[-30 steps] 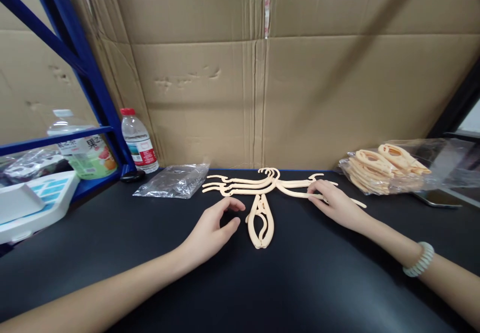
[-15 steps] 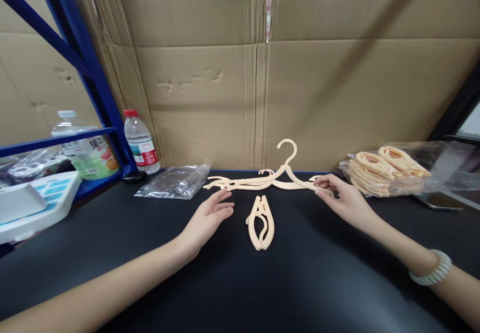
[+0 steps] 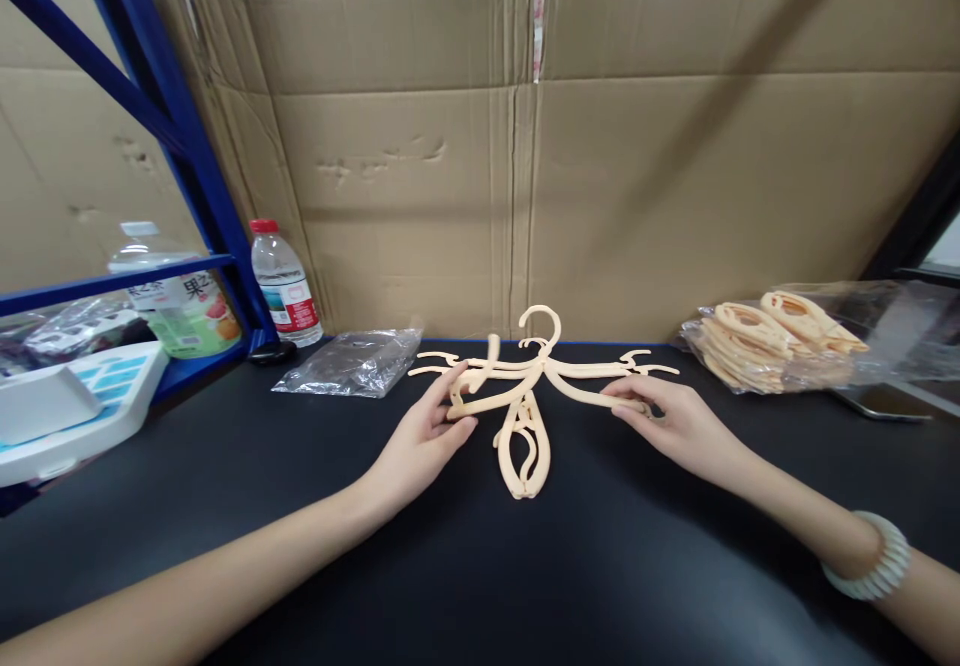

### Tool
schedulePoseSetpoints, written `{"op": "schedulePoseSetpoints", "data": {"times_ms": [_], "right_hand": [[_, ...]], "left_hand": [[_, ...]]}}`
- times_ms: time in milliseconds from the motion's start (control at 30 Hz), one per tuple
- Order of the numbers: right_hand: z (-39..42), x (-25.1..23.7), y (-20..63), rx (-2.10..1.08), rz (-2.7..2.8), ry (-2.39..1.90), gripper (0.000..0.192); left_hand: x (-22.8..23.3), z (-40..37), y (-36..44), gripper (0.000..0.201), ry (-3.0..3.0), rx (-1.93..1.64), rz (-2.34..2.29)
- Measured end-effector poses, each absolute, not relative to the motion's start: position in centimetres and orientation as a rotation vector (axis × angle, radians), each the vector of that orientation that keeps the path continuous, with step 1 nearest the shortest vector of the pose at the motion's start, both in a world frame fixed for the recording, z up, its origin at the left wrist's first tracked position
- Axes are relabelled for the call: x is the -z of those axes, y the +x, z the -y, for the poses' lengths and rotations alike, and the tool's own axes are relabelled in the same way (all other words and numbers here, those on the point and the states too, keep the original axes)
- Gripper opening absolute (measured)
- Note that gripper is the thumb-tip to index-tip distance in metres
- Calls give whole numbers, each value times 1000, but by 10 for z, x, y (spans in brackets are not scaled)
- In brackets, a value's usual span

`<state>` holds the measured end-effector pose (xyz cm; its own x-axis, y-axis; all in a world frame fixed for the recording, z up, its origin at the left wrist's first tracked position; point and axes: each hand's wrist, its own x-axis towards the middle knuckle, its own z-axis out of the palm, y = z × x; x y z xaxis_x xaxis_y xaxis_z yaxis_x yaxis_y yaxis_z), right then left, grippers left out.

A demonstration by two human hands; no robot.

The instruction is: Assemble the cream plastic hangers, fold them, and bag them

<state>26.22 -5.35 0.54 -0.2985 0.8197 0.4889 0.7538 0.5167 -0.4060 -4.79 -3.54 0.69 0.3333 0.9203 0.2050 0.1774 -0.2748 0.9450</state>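
An unfolded cream plastic folding hanger (image 3: 504, 401) is raised a little off the table, its hook upward. My left hand (image 3: 420, 436) pinches its left end between thumb and fingers. Its right end sits in the closed fingers of my right hand (image 3: 667, 416). Just behind lie more unfolded hangers (image 3: 600, 370), partly covered by the held one. Below the held hanger, between my hands, a folded hanger (image 3: 544, 456) rests flat, its top end partly overlapped.
On the right lies a clear bag of folded hangers (image 3: 742, 346) beside a phone (image 3: 877, 403). To the left are an empty plastic bag (image 3: 349, 364), a red-capped water bottle (image 3: 283, 286) and a white-and-blue tray (image 3: 112, 416). Cardboard (image 3: 405, 166) walls the back of the black table (image 3: 585, 566).
The held hanger has come left and toward me, off the hangers behind. My left hand, its fingers apart before, is now closed on the left end. My right hand keeps its grip.
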Motion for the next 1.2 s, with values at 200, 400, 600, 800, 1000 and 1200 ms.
{"op": "schedulePoseSetpoints", "data": {"times_ms": [200, 400, 600, 800, 1000, 1200], "right_hand": [[55, -5, 261, -34, 2133, -1244, 18], [58, -11, 267, 545, 2162, -1301, 19], [68, -7, 260, 1072, 2077, -1502, 28], [73, -15, 254, 1313, 2051, -1492, 25], [74, -18, 256, 1248, 2073, -1509, 29], [68, -10, 253, 615, 1974, -1257, 25]], "left_hand": [[-11, 35, -48, 31, 1791, -961, -992], [-15, 36, -47, 25, 1719, -962, -999], [-15, 36, -46, 26, 1680, -957, -994], [-14, 36, -48, 23, 1696, -960, -976], [-13, 36, -47, 25, 1672, -957, -952], [-13, 35, -47, 25, 1635, -959, -961]]}}
